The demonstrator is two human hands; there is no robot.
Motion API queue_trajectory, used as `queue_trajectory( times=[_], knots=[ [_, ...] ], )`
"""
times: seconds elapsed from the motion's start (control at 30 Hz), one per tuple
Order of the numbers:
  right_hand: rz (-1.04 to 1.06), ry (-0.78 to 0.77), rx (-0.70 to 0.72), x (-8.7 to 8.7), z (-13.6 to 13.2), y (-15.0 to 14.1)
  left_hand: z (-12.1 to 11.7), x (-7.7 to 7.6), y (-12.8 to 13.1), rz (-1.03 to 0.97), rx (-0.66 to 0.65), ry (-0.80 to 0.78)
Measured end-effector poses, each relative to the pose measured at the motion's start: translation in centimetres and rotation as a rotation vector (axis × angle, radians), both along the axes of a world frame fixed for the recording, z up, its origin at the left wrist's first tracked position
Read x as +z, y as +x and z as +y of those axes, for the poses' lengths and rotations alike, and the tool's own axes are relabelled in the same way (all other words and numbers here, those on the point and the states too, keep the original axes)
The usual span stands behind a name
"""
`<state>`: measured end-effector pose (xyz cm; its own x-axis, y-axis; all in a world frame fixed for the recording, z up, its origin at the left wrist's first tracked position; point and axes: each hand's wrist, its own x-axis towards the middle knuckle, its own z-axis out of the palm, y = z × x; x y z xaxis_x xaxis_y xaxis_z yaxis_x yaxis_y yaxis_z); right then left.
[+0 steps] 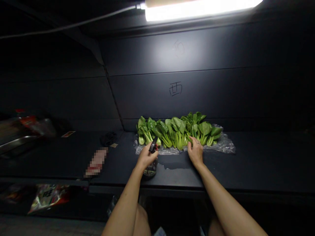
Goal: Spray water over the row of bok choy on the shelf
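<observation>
A row of several bok choy heads lies on crumpled clear plastic film, with their white stems mostly toward me. My left hand grips what looks like a spray bottle, which has a black trigger head and a clear body partly hidden by my fingers. My right hand rests with its fingertips against the bok choy stems and leaves, holding nothing.
The bok choy stands on a black counter against a dark wall. A lit tube lamp hangs above. To the left lie a dark crumpled cloth, a blurred item, and a metal tray.
</observation>
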<state>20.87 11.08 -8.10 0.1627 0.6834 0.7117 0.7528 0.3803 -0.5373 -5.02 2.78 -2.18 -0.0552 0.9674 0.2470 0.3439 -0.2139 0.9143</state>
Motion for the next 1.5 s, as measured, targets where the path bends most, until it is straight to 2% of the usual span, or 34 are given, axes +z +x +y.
queue_trajectory(
  times=[0.3, 0.53, 0.73, 1.13, 1.5],
  knots=[
    [0.006, -0.005, -0.007, -0.1, 0.2, 0.1, 0.4, -0.3, 0.8, 0.0, -0.059, 0.013],
    [0.01, -0.014, -0.008, -0.1, 0.0, 0.3, 0.4, 0.1, 1.6, -0.013, -0.029, -0.015],
    [0.004, -0.014, -0.016, -0.2, 0.0, 0.6, 1.1, -0.2, 2.1, 0.011, -0.004, 0.054],
    [0.018, -0.025, -0.027, -0.2, -0.3, 1.6, 2.5, -0.7, 5.9, 0.103, 0.047, 0.135],
    [0.019, -0.062, -0.048, -0.7, -0.2, 2.0, 2.3, -0.1, 7.8, 0.158, 0.123, 0.151]
  ],
)
